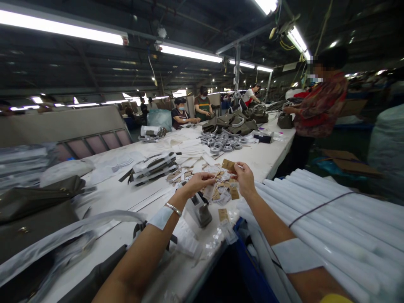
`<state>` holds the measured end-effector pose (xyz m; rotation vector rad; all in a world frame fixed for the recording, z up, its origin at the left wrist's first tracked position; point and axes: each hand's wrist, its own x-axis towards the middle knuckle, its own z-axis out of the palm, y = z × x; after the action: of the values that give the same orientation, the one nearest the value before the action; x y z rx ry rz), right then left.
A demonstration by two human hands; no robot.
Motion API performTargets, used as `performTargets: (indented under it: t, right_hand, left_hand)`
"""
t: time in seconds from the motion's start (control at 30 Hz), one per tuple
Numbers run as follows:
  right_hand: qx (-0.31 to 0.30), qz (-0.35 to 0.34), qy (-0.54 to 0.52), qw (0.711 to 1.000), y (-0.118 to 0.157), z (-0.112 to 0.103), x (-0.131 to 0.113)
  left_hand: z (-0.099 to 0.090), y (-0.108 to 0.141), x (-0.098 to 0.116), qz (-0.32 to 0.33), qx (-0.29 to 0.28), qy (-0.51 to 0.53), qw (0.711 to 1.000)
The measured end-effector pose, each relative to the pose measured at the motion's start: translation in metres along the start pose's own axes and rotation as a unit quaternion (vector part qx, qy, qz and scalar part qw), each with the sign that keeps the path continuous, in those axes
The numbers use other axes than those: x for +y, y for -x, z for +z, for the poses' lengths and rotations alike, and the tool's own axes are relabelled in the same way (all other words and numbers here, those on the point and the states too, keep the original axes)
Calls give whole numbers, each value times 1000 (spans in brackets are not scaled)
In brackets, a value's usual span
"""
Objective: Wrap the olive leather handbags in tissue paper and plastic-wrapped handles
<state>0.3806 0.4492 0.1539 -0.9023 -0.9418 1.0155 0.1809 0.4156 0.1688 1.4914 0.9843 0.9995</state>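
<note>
My left hand (200, 183) is pinched closed over the work table, and a small clear plastic bag (208, 192) hangs at its fingertips, partly blurred. Between thumb and fingers, my right hand (244, 179) grips a tan card tag (228, 164), held up and tilted. Below both hands spreads a loose pile of tan tags (234, 193) and clear little bags. Another tan tag (223, 215) lies nearer the table's front edge. Under my left wrist stands a grey tape dispenser (202, 212).
Bundled white tubes (328, 214) fill the right side. Grey rolls (221, 142) and dark bags (233, 122) lie farther back on the white table (132, 198). Strapped strips (154, 168) and a dark bag (38, 202) are leftward. A person (325, 101) stands at right; others work behind.
</note>
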Motion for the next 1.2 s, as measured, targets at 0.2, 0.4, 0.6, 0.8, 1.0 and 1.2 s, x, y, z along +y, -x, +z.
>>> performTargets:
  t: [0.2,0.4,0.6,0.8,1.0,1.2]
  right_hand:
    - [-38,-40,21,998,16,11,-18]
    - [-83,-64,16,994,29,24,-36]
    - [-120,-114,41,985,47,36,-51]
    - [-161,-138,9,977,70,52,-64]
    - [-263,-120,-78,954,96,68,-70]
    - [-361,-105,-120,919,126,90,-76]
  left_hand:
    - [10,7,16,24,1,5,1000]
    - [18,23,35,55,29,44,997]
    - [13,47,54,83,90,63,990]
    - [5,83,74,98,112,57,987]
    - [-7,139,101,87,99,73,989]
    - [-23,191,120,60,70,132,987]
